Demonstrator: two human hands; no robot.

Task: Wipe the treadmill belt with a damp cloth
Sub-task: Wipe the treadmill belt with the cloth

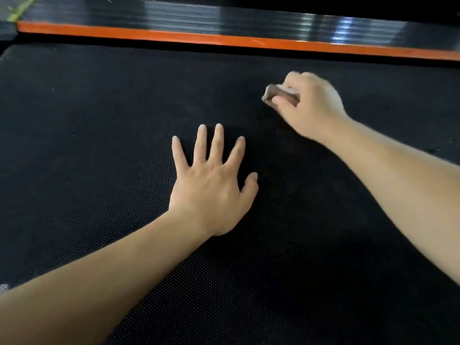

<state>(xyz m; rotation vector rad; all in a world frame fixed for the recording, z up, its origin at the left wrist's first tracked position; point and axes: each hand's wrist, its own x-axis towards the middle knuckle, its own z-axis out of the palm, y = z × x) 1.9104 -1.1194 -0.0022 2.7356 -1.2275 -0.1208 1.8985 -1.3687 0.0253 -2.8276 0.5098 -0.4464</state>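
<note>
The treadmill belt (99, 120) looks matt black with fine dotted texture; at 12 o'clock, a glossy ribbed black side rail (224, 18) above a smooth orange strip (174, 37)

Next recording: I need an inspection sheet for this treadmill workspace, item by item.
Surface: black textured treadmill belt, a few pale specks.
Job's things: small cloth, blurred, bunched in the right hand.
Clutter: nothing seen.
Hands: left hand flat on the belt, fingers spread; right hand grips the cloth.
Cables: nothing seen.
Surroundings: orange strip and glossy black side rail beyond the belt.
</note>
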